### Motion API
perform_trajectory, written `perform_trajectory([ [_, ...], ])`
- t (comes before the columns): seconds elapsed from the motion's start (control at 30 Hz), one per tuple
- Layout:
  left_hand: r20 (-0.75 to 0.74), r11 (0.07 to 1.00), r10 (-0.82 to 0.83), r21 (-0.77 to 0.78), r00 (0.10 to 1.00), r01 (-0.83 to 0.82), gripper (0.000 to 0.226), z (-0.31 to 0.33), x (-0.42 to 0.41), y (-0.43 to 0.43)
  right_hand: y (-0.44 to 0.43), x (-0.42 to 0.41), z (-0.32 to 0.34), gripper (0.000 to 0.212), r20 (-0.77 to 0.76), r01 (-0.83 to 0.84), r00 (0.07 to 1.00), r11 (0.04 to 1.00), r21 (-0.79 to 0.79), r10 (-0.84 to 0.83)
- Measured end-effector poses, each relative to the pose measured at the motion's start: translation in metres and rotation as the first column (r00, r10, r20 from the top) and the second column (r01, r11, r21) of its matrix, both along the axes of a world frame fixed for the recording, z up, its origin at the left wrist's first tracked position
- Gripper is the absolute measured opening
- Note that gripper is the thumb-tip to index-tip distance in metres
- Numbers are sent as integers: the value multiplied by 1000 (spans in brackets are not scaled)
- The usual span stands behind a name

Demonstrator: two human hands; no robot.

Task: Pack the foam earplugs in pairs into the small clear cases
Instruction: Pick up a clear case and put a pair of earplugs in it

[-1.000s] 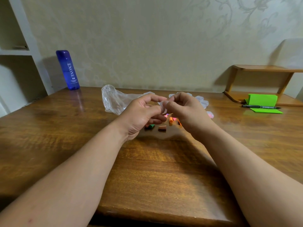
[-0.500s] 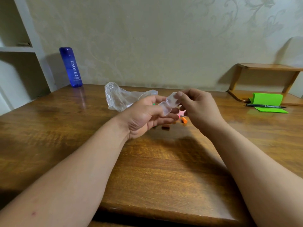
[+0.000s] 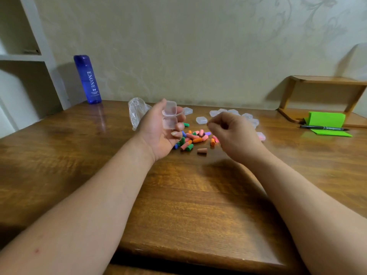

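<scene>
holds a small clear plastic hinged case (image 3: 169, 115), lid open, in curled left grip (image 3: 160, 132); curls right grip (image 3: 232, 133) closed, nothing visible inside; colourful foam earplugs (image 3: 195, 138) on wooden bench (image 3: 178, 195) beneath both.

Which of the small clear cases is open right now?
The case held in the left hand: its lid is swung up, both halves showing. The other cases lie on the table, apparently closed.

earplugs (image 3: 195, 138) multicoloured | cases (image 3: 201, 120) clear | bottle (image 3: 87, 79) blue | notepad (image 3: 326, 120) green | table (image 3: 188, 195) brown woodgrain
</scene>
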State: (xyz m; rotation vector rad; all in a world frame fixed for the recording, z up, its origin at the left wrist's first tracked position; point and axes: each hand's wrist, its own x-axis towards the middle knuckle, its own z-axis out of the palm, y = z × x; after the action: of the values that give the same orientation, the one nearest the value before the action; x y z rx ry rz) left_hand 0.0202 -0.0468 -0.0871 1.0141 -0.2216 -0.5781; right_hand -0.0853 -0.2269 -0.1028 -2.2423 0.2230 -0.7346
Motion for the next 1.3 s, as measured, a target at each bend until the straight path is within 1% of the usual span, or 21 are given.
perform_trajectory([
  [0.07, -39, 999, 12, -35, 999, -13, 40, 1, -1, 1, 6, 2, -4, 12, -73, -29, 997, 993, -114, 21],
  [0.13, -60, 998, 13, -60, 998, -16, 40, 1, 0, 2, 13, 5, -7, 17, -116, -60, 993, 974, -218, 35],
  [0.3, -43, 998, -6, -61, 999, 3, 40, 0, 1, 1, 26, 13, -10, 26, -169, -129, 983, 920, -370, 69],
  [0.5, -41, 998, -24, -57, 999, 22, 41, 1, 0, 1, 34, 18, -13, 27, -190, -116, 981, 890, -440, 33],
  [0.63, -35, 999, -23, -43, 999, 21, 39, 2, -3, 1, 36, 19, -12, 18, -193, -117, 981, 889, -443, 33],
  [0.77, -36, 1000, -15, -21, 999, 15, 39, 2, -4, 0, 36, 19, -13, 15, -183, -110, 982, 913, -393, 39],
  [0.9, -64, 1000, 2, -8, 998, -2, 42, 1, -5, -3, 33, 18, -11, 13, -173, -102, 983, 961, -258, 58],
  [1.0, -74, 1000, 19, 14, 997, -18, 44, 0, -7, -4, 27, 16, -9, 11, -138, -46, 990, 990, -135, 27],
  [1.13, -65, 998, 9, 68, 998, -5, 50, 0, -8, -5, 17, 13, -2, 15, 29, 67, 997, 997, 33, -68],
  [1.2, -37, 995, -15, 93, 999, 19, 51, 0, -11, -7, 18, 10, 2, 15, 118, 51, 991, 996, 76, -60],
  [1.3, -8, 992, -101, 81, 995, 101, 52, -2, -15, -9, 26, 7, 4, 6, 207, -37, 978, 998, 51, 25],
])
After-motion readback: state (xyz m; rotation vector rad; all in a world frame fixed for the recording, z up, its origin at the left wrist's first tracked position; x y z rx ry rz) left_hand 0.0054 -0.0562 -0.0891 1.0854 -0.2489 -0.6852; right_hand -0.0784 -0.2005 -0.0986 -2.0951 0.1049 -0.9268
